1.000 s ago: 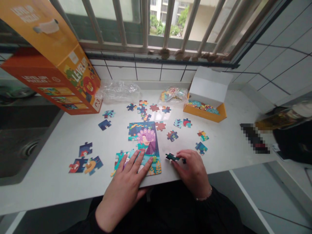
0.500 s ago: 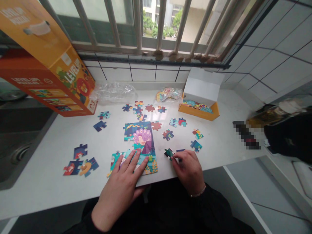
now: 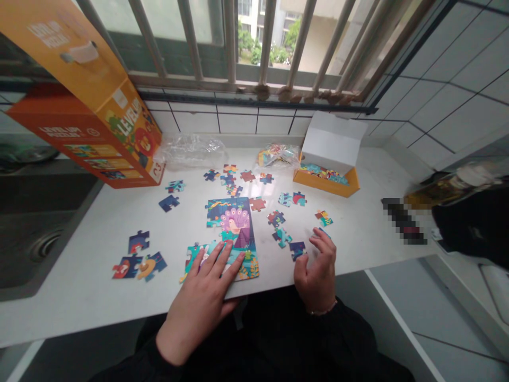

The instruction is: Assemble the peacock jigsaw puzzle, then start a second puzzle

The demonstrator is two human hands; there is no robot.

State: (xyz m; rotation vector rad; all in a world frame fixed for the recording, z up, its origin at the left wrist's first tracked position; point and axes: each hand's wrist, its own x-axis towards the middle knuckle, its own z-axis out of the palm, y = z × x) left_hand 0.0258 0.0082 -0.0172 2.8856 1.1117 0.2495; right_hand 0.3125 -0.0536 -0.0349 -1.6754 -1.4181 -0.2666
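Observation:
My left hand [image 3: 209, 289] lies flat with spread fingers on the lower part of a partly joined jigsaw puzzle [image 3: 234, 220], which shows a purple peacock. To the right, my right hand [image 3: 317, 270] hovers near the counter's front edge, thumb and fingers apart, nothing between them. Just left of its thumb lies a dark blue puzzle piece [image 3: 297, 250]. A teal puzzle piece [image 3: 282, 237] rests a little beyond it. Another piece is partly covered by the right fingertips. At the left, a pair of joined pieces [image 3: 139, 267] lies below a single blue and red piece [image 3: 139, 242].
Loose puzzle pieces [image 3: 247, 175] are scattered behind the puzzle. An open yellow box [image 3: 326, 183] and a plastic bag of pieces [image 3: 278, 155] stand at the back. A tall orange box [image 3: 99, 143] is by the sink [image 3: 47, 228]; crumpled clear plastic [image 3: 193, 149] lies beside it.
My right hand has let go of the teal piece, which now lies flat above the dark blue one, and has moved right, its fingers opening. My left hand stays on the puzzle.

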